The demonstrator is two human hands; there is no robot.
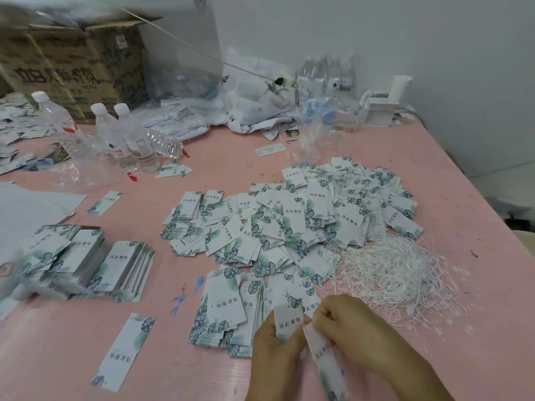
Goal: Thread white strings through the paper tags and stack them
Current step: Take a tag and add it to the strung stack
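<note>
While your hands, left [278, 340] and right [344, 322], pinch leaf-printed white paper tags [289, 321], the pink counter [434, 175] meets white walls [376, 39], carrying loose white strings [396, 273] and a brown cardboard box [72, 68].

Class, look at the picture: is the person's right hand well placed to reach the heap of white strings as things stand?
Probably yes. The white strings lie just beyond the right hand on the pink table, with nothing between. But that hand is pinching a paper tag, so it would have to free its fingers first.

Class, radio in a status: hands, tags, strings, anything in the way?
Left hand and right hand each pinch a tag. String pile lies right, untouched. Loose tags crowd the pink table.
</note>
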